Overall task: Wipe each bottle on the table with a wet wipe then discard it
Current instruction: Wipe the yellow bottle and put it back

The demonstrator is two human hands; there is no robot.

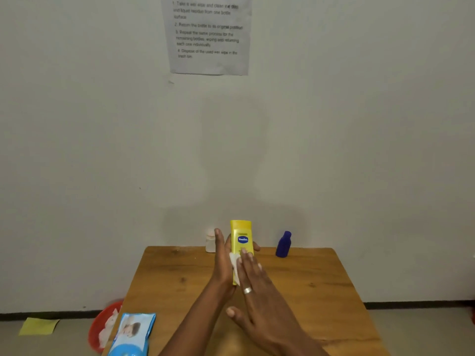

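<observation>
A yellow lotion bottle (241, 235) with a blue oval label is held upright above the wooden table (321, 283), near its middle. My left hand (222, 263) grips it from the left and behind. My right hand (253, 273), with a ring on one finger, lies flat against the bottle's front and presses a white wet wipe (235, 267) onto its lower part. A small pale bottle (210, 242) stands at the table's back edge, partly hidden behind my left fingers. A dark blue bottle (283, 244) stands at the back right.
A blue pack of wet wipes (133, 335) lies at the table's near left corner. On the floor to the left sits a red bin (99, 327) with crumpled white wipes in it. A yellow paper (38, 326) lies on the floor. An instruction sheet (208, 34) hangs on the wall.
</observation>
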